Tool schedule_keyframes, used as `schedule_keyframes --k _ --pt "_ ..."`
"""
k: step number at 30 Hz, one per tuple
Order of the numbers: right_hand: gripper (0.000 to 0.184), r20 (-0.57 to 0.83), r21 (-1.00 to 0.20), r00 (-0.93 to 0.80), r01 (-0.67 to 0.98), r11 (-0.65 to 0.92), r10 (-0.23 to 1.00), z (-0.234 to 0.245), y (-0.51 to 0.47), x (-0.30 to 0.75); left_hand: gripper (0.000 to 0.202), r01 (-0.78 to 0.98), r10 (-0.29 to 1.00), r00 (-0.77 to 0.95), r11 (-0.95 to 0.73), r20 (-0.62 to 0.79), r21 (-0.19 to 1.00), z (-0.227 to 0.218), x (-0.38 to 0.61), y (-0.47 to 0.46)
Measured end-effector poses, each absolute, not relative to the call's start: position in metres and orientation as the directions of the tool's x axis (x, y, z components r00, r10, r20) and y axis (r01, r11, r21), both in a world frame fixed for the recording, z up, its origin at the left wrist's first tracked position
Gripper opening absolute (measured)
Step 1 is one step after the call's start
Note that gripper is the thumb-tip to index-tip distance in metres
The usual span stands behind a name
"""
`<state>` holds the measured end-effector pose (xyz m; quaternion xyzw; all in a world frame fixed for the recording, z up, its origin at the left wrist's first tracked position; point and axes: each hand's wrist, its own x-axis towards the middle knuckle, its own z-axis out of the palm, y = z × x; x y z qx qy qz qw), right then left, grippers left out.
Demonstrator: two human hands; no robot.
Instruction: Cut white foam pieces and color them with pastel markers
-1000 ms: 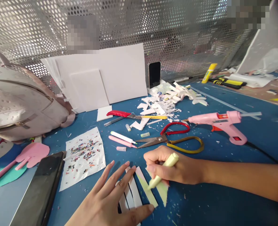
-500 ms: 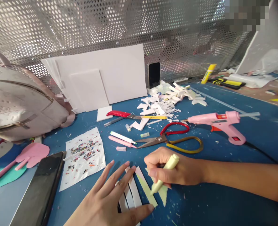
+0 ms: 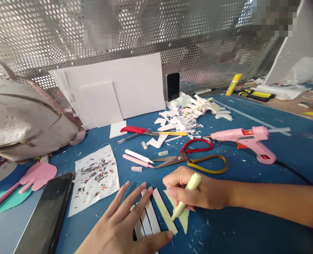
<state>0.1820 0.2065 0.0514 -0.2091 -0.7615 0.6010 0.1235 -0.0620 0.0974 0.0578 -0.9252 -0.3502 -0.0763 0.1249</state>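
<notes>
My right hand (image 3: pixel 194 188) grips a pale yellow highlighter (image 3: pixel 192 183), tilted, its tip down at the right edge of a narrow strip (image 3: pixel 164 211). That strip is coloured pale yellow-green over most of its length, with a whiter far end. My left hand (image 3: pixel 127 220) lies spread, its thumb on the strip's near end and its other fingers over several white strips (image 3: pixel 152 215). Partly under my right hand is a pale green pointed piece (image 3: pixel 184 220). Beyond my hands lie a white marker (image 3: pixel 138 156) and a pink marker (image 3: pixel 137 161), both uncapped.
Scissors (image 3: pixel 181 157) lie beyond my right hand; a pink glue gun (image 3: pixel 247 137) stands to the right. White scraps (image 3: pixel 182 116) are heaped at the back. At left are a phone (image 3: pixel 45 215), a paper with coloured bits (image 3: pixel 95 180) and a backpack (image 3: pixel 26 116).
The highlighter tip has shifted very slightly along the strip's right edge. My left hand stays spread in the same place. The whole view has tilted slightly.
</notes>
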Motion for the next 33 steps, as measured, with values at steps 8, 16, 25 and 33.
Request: schedule_keyframes --k 8,16,25,33 --pt "0.046 -0.074 -0.966 -0.878 0.181 0.184 0.474 0.051 0.206 0.182 0.051 0.684 0.628 0.694 -0.728 0.351 -0.049 0.045 -0.074 0.102" --pt "0.046 0.029 -0.998 -0.836 0.008 0.064 0.549 0.055 0.208 0.184 0.038 0.708 0.665 0.660 -0.706 0.350 0.004 0.051 -0.081 0.099" --pt "0.019 0.221 -0.973 -0.620 -0.197 0.123 0.753 0.043 0.207 0.181 0.081 0.748 0.691 0.631 -0.663 0.352 -0.039 0.051 -0.077 0.108" --pt "0.016 0.381 -0.914 -0.537 -0.097 0.394 0.753 0.047 0.205 0.177 0.067 0.718 0.677 0.627 -0.694 0.385 0.053 0.046 -0.072 0.103"
